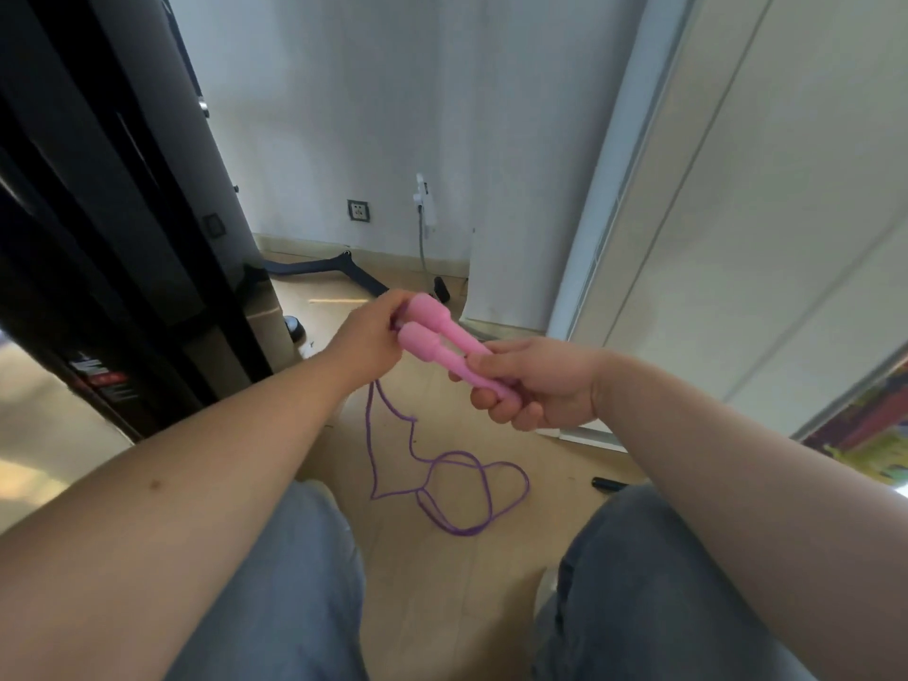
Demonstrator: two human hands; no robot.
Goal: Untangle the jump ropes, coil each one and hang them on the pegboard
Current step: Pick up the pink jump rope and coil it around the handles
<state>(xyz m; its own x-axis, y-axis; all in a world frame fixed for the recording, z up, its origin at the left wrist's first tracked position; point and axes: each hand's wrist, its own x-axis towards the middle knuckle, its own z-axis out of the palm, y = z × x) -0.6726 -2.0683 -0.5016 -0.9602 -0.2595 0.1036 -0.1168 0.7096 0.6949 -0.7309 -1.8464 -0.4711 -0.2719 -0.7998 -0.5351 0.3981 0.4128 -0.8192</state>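
Observation:
Two pink jump-rope handles point(439, 336) lie side by side in front of me, above the floor. My right hand point(535, 385) is closed around their lower ends. My left hand point(371, 336) pinches the top ends, where the cord comes out. The purple cord point(442, 479) hangs down from my left hand and lies in loose, overlapping loops on the wooden floor between my knees. No pegboard is in view.
A tall black machine frame point(113, 238) stands at the left, with a dark base bar point(334, 267) along the white wall. A small black handle-like object point(609, 483) lies on the floor near my right knee. A white panel point(737, 213) rises at the right.

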